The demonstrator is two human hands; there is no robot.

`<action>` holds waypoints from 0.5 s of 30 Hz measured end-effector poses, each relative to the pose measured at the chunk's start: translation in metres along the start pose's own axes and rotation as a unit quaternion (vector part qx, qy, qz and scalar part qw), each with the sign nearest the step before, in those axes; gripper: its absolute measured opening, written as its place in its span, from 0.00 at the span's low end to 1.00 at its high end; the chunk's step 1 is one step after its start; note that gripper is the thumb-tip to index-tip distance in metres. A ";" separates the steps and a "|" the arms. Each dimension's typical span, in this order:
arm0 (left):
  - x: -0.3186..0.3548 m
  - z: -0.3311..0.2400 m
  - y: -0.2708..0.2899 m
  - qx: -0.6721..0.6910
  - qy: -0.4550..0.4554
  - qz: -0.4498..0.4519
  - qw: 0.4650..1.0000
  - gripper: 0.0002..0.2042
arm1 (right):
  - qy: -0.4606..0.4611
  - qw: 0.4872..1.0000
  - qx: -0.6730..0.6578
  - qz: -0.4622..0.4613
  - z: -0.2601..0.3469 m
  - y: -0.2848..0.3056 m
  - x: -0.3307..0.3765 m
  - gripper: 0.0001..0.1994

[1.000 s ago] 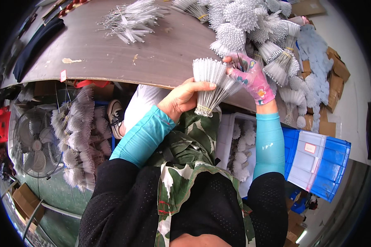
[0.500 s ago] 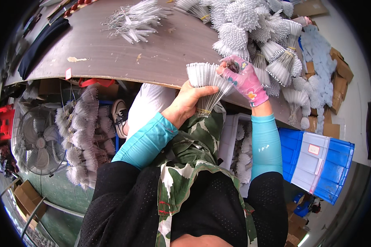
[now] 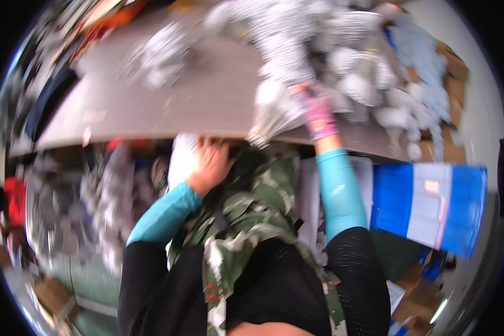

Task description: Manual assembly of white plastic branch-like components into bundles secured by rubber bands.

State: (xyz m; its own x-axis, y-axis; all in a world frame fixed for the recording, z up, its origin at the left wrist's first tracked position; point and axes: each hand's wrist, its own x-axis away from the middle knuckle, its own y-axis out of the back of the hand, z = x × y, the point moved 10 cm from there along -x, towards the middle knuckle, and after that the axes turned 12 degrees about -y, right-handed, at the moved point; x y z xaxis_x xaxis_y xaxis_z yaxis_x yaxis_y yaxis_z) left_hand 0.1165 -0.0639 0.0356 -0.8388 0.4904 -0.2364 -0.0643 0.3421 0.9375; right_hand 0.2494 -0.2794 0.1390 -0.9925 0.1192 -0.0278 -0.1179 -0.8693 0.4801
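The picture is blurred by motion. My right hand, in a pink glove with a turquoise sleeve, grips a bundle of thin white sticks over the front edge of the brown table. My left hand, bare with a turquoise sleeve, has dropped below the table edge, fingers spread, holding nothing and apart from the bundle. Behind the right hand lies a heap of similar white bundles.
A smaller pile of white sticks lies on the table's far left part. A blue and white plastic box stands at the right. More white bundles are stacked below the table on the left. A camouflage apron covers my lap.
My left hand has let go of the bundle and moved down and left, below the table edge. The right hand keeps the bundle. The view has swung and blurred.
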 end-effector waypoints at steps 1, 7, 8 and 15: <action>0.003 0.006 -0.018 -0.007 -0.011 0.007 1.000 0.24 | -0.045 0.998 -0.020 0.047 0.007 -0.021 0.006 0.05; 0.011 -0.021 -0.137 -0.128 -0.079 0.436 0.887 0.24 | -0.006 0.987 -0.159 0.029 -0.045 -0.024 -0.007 0.07; 0.009 -0.020 -0.135 -0.137 -0.082 0.429 0.889 0.24 | -0.006 0.986 -0.166 0.026 -0.053 -0.028 -0.010 0.07; 0.025 0.004 -0.187 0.140 0.024 0.385 0.912 0.16 | -0.026 0.984 -0.167 0.056 -0.057 -0.035 -0.014 0.10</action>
State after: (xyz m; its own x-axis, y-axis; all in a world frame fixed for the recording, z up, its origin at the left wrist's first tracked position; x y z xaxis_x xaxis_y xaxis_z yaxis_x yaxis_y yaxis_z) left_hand 0.1099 -0.1123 -0.1466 -0.6010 0.6379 0.4815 0.6877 0.1059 0.7182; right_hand 0.2660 -0.2782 0.0725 -0.9979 0.0304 0.0573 -0.0207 -0.9864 0.1628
